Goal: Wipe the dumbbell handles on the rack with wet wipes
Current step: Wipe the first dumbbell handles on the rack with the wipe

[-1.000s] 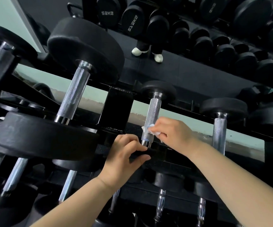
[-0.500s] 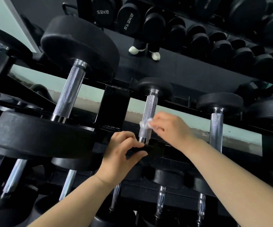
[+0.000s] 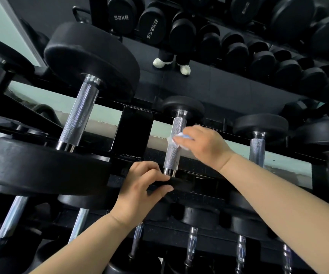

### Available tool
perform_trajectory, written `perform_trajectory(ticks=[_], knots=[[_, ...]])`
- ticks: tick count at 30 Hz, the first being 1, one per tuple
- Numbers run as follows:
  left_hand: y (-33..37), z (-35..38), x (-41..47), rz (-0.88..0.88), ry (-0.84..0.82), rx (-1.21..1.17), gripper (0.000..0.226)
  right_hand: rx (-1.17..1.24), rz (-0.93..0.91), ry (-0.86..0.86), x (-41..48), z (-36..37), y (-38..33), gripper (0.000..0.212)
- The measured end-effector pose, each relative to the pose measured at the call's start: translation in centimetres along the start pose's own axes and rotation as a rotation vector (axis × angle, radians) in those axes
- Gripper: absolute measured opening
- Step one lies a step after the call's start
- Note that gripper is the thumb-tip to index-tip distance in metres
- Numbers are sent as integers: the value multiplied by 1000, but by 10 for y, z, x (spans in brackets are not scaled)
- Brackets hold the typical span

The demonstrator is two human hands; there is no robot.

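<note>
A small dumbbell with a knurled chrome handle (image 3: 173, 155) lies on the upper tier of the black rack (image 3: 132, 131). My right hand (image 3: 205, 145) holds a white wet wipe (image 3: 172, 140) against the middle of that handle. My left hand (image 3: 141, 186) grips the near black head (image 3: 181, 183) of the same dumbbell, fingers curled over its top edge and thumb under it. Its far head (image 3: 183, 106) sits behind the handle.
A large dumbbell (image 3: 80, 113) lies to the left and a smaller one (image 3: 257, 149) to the right on the same tier. More dumbbells fill the lower tier (image 3: 191, 242). A mirror behind shows reflected dumbbells and white shoes (image 3: 162, 63).
My right hand has slid the wipe up the handle, from near its lower end to its middle. My left hand has kept its grip on the near head.
</note>
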State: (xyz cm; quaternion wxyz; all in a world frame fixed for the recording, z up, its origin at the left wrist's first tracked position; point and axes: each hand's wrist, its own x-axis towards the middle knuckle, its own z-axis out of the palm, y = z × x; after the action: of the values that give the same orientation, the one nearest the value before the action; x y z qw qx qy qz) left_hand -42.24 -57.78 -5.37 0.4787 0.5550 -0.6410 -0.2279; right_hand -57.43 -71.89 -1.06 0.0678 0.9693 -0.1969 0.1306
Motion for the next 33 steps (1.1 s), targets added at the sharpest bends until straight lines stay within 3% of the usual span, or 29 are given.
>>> perform_trajectory(ticks=[4, 7, 11, 12, 16, 20, 24, 29, 33], knots=[[1, -1, 0, -8, -13, -13, 14, -98, 269, 66, 18, 4, 7, 29], [0, -1, 0, 9, -19, -1, 14, 11, 425, 129, 19, 6, 1, 32], [1, -5, 4, 19, -70, 29, 9, 157, 327, 4, 5, -4, -24, 35], [2, -7, 8, 10, -88, 21, 7, 223, 366, -28, 1, -11, -28, 37], [9, -23, 28, -73, -59, -53, 17, 857, 939, -14, -5, -40, -37, 15], [27, -32, 56, -263, -209, -158, 54, 1067, 949, 8, 1, -50, -51, 23], [43, -33, 78, -425, -254, -332, 20, 1070, 1002, 89, 3, -45, -57, 22], [36, -44, 91, -512, 110, 23, 19, 969, 1201, 172, -18, -27, -76, 8], [21, -26, 103, -545, 27, 238, 11, 1002, 1336, 260, -29, 2, -99, 17]])
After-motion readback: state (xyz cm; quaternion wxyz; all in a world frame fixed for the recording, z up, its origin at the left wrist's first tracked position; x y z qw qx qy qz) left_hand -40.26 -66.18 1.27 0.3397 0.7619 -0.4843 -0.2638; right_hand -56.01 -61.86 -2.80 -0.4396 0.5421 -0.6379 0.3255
